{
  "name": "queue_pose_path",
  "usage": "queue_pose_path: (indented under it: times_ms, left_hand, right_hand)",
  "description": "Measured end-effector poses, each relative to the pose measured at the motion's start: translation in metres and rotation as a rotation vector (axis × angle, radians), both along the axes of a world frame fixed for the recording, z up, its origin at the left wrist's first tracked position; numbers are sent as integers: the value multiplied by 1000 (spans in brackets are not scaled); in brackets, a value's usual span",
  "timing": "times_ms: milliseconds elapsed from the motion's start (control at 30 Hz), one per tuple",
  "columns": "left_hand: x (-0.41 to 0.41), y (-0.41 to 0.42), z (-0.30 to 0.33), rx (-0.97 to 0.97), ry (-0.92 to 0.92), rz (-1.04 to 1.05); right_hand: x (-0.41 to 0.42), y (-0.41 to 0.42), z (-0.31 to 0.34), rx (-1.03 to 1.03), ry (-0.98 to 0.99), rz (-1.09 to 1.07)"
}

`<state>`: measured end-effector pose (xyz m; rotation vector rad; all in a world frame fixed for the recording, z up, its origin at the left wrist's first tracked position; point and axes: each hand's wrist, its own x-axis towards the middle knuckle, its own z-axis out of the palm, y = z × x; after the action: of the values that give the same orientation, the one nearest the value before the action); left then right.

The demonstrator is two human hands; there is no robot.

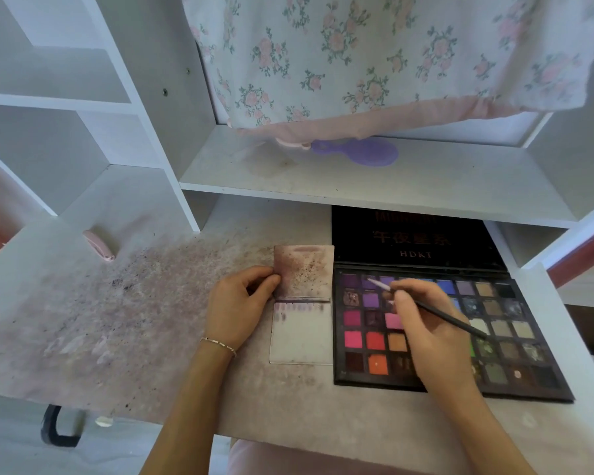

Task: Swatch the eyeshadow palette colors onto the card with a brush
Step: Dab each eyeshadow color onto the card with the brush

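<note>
Right hand (pixel 426 323) pinches the light, thin brush (pixel 436 311) mid-handle; left hand (pixel 235 308) fingers seemingly pin the flimsy card (pixel 302 303).

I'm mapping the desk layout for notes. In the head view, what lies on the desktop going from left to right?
Small pink case → left hand pinching the stained white swatch card → right hand holding a thin dark-handled brush → open black eyeshadow palette with coloured pans.

Soft, even daylight, bright overall; faint shadows under the shelf (pixel 374 197); wide-angle bending at edges; slightly soft focus throughout.
</note>
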<state>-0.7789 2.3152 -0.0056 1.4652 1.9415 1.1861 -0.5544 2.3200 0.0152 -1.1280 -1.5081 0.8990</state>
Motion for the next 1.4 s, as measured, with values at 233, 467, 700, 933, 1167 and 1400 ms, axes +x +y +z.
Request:
queue_pose_path:
  times_ms: [233, 467, 700, 933, 1167, 1400]
  left_hand:
    - [0, 1, 0, -8, -2, 0]
    - [1, 1, -1, -13, -8, 9]
    - [2, 1, 0, -11, 19, 1]
    - [1, 1, -1, -6, 29, 5]
    - [2, 1, -1, -8, 17, 20]
    - [2, 0, 0, -19, 3, 18]
  right_hand:
    - [31, -3, -7, -34, -126, -143]
    - [27, -2, -11, -43, -196, -115]
    - [26, 0, -16, -57, -270, -86]
    - [26, 0, -15, -35, -290, -97]
    - [26, 1, -16, -22, -293, -122]
    - [24, 0, -14, 3, -328, -121]
